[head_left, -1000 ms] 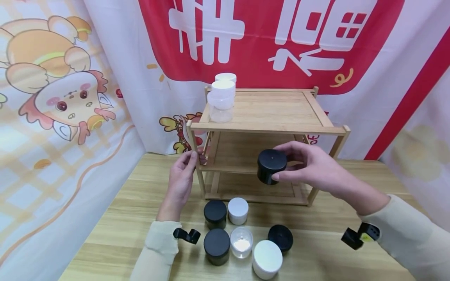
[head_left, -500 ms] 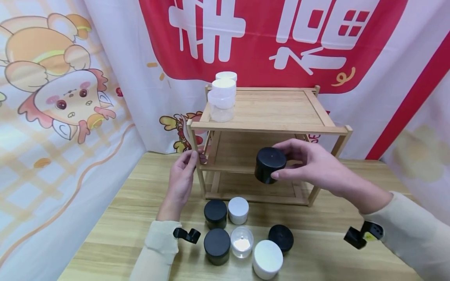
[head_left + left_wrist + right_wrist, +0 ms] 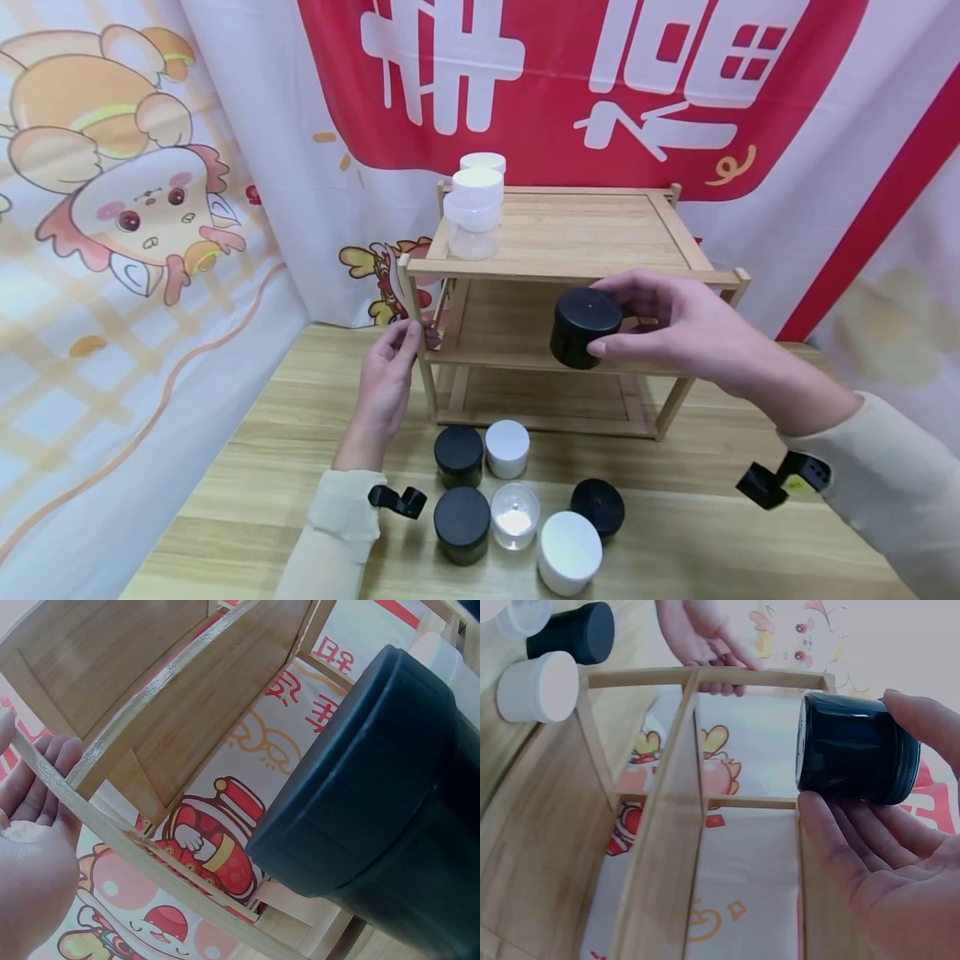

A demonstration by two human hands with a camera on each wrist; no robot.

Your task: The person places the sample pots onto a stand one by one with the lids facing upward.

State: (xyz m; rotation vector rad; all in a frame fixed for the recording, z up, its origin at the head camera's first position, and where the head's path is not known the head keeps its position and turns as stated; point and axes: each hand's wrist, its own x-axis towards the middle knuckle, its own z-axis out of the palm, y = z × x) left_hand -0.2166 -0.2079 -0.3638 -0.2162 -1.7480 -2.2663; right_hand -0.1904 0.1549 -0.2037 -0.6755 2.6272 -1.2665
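My right hand point(image 3: 678, 329) pinches a black lidded jar point(image 3: 581, 333) between thumb and fingers. It holds the jar upright in front of the wooden shelf rack's middle shelf point(image 3: 510, 321), below the top board's front edge. In the right wrist view the same black jar point(image 3: 855, 750) lies across the thumb and fingers. My left hand point(image 3: 384, 379) grips the rack's front left post point(image 3: 415, 304) at about middle shelf height. Part of the left hand's grip is hidden behind the post in the head view.
Clear and white-lidded jars point(image 3: 474, 221) stand in a row on the left of the top board point(image 3: 585, 233). Before the rack, several jars stand on the wooden table point(image 3: 262, 467): black point(image 3: 461, 525), white point(image 3: 570, 550) and one clear point(image 3: 515, 512). A printed curtain point(image 3: 247, 100) hangs behind.
My right hand has raised the black jar slightly, most of it in the last half second. The left hand stays on the post, and the other jars have not moved.
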